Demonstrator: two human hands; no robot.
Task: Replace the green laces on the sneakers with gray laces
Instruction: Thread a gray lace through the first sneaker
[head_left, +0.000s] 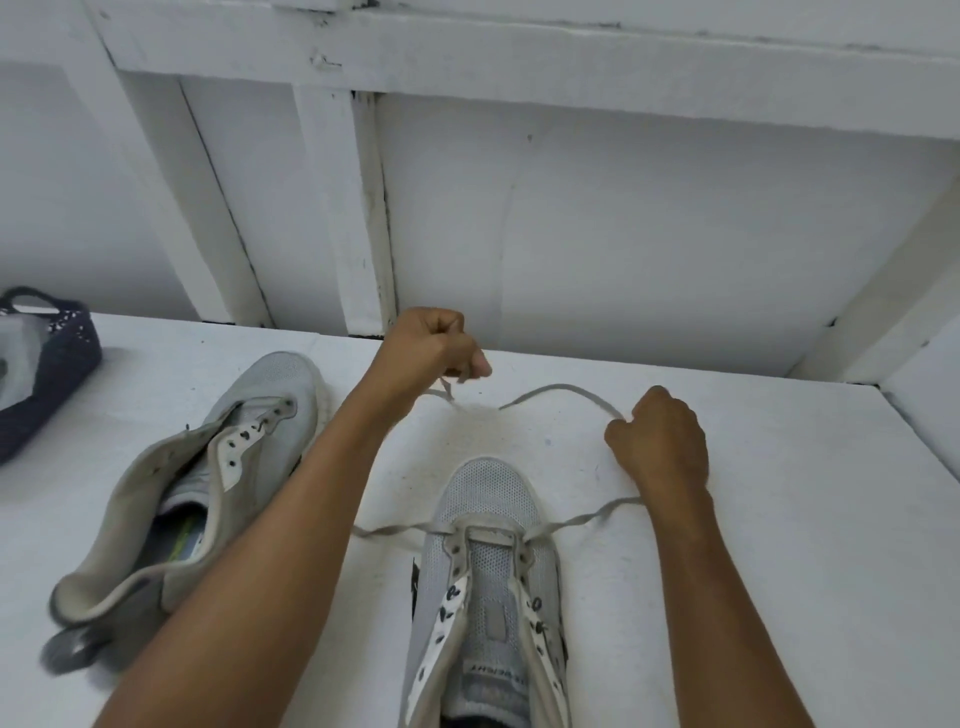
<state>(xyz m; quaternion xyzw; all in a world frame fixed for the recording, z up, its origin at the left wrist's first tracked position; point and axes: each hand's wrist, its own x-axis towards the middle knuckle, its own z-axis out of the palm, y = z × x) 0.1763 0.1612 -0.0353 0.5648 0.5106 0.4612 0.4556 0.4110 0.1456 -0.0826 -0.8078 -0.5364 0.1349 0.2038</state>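
Note:
A grey sneaker (488, 571) stands in front of me with its toe pointing away. A gray lace (563, 391) runs across its lowest pair of eyelets and out to both sides. My left hand (431, 345) grips one end of the lace beyond the toe. My right hand (660, 441) grips the other end to the right of the toe, and a loop of lace arcs away from it. A second grey sneaker (208, 478) with no lace lies tilted on its side at the left. No green lace is in view.
The shoes rest on a white surface (753, 545) backed by a white panelled wall (623, 208). A dark woven basket (47, 364) sits at the far left edge.

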